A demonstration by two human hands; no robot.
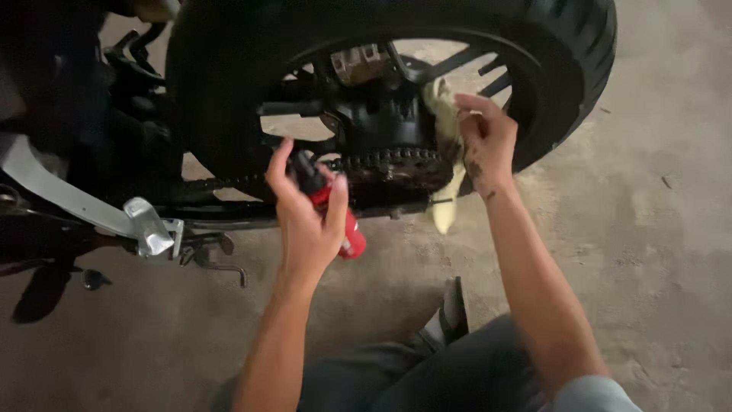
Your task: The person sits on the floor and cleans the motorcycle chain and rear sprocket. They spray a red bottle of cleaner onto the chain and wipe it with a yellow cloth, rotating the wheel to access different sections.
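Spray can in one hand, rag in the other, right at the chain

Left hand has a closed grip round a red spray can, the chain just above it; right hand pinches a yellowish rag against the sprocket side (tight spot). I reckon overspray could hit the tyre, or the rag could snag.

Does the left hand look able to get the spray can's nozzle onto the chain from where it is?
Probably yes: the left hand holds the red can right beside the chain, nothing between; the right hand keeps the rag behind.
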